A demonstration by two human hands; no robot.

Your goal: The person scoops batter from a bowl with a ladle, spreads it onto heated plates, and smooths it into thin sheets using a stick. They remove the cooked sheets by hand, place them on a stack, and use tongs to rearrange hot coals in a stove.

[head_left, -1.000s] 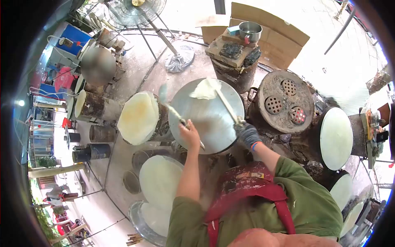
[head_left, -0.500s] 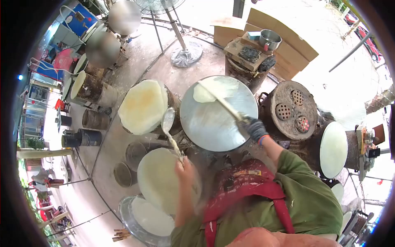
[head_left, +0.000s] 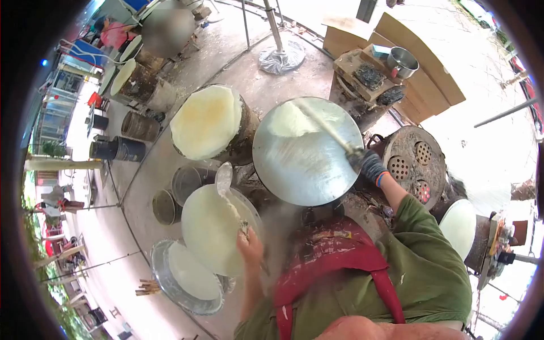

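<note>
My right hand (head_left: 368, 165), in a dark glove, grips a long spreader stick (head_left: 324, 129) that reaches across the round metal griddle (head_left: 306, 164) to a patch of white batter (head_left: 294, 118) at its far side. My bare left hand (head_left: 249, 243) holds a ladle (head_left: 224, 182) by its handle; its bowl hangs over the far rim of a basin of white batter (head_left: 212, 235) at my left. I wear a green shirt and a red apron.
A cooked yellowish sheet (head_left: 207, 122) lies on a drum left of the griddle. A perforated stove lid (head_left: 411, 164) is at the right, with another white sheet (head_left: 459, 224) beyond. A second batter basin (head_left: 187, 277), buckets (head_left: 187, 181), a fan base (head_left: 280, 56) and cardboard surround them.
My left hand has drawn the ladle from over the griddle back down to the batter basin. My right hand keeps the stick on the batter, which has spread wider.
</note>
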